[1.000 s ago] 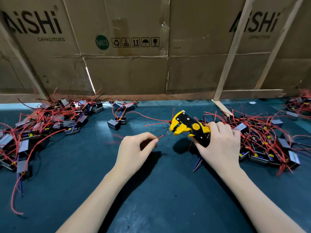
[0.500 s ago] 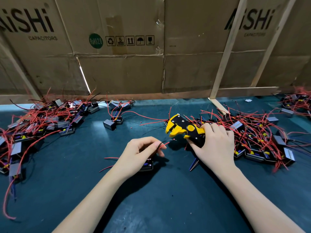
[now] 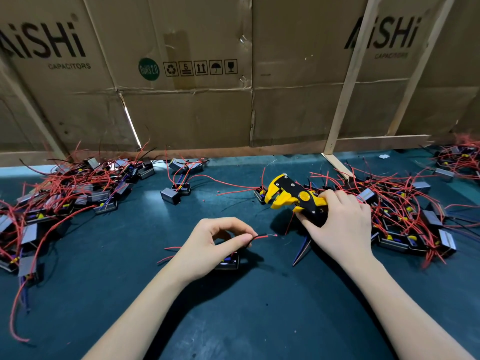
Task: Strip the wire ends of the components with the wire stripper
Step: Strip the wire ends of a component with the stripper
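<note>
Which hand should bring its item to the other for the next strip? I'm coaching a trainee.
Left, probably. The left hand pinches a light red wire aimed at the stripper, which fills the right hand.

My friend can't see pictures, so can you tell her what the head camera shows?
A person's left hand pinches a red wire with a bared tip, while the right hand holds a yellow and black wire stripper just beyond it. Piles of components with red wires lie at both sides of the dark green table.
</note>
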Tool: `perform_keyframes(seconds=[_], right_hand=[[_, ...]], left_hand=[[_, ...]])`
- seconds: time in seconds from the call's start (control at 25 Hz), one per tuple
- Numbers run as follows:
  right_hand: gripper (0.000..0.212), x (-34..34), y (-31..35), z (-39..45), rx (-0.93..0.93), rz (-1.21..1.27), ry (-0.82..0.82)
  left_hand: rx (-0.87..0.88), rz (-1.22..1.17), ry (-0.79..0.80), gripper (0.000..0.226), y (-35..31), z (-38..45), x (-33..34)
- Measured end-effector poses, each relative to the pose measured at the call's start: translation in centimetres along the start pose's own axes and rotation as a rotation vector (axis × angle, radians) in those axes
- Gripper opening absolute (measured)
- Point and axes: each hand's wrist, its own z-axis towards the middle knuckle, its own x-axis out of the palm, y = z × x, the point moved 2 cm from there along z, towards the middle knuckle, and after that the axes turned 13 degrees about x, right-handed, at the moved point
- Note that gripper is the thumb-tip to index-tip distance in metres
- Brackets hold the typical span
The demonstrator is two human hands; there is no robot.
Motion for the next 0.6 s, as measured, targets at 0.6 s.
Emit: perform_keyframes(seconds=[0.6], right_hand=[[0.052,0.04,0.22,-0.24,-0.053,0.008,-0.028]], left_hand=[[-0.012,0.051,0.104,0.014,-0.57,0.04,0.77]])
